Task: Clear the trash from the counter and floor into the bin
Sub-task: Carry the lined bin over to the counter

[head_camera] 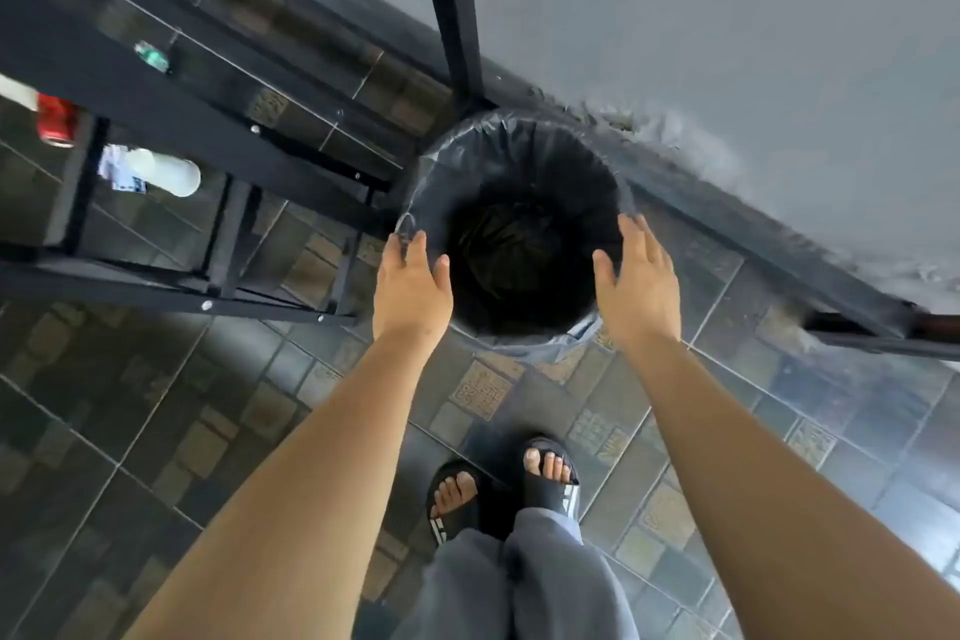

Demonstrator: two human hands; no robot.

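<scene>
Bin [519,135] stands on the tiled floor [156,431] at the foot of the wall [727,16]. Its far rim is just beside the base of a black post [452,5] and its mouth is uncovered, with a black liner [582,146] folded over the rim. Left hand [410,283] is at the left rim, fingers loosely extended to the liner edge and gripping nothing; contact cannot be confirmed. Right hand [639,281] is at the right rim, fingers spread and straight, holding nothing. A black frame [156,99] stands just beside the bin's left side. Beyond its bars, well apart from the bin, lie a red can [56,120], a white bottle [166,174] and a green wrapper [151,56]; their supporting surface cannot be determined. Tiled floor separates the bin's near side from the person's sandals [550,478].
</scene>
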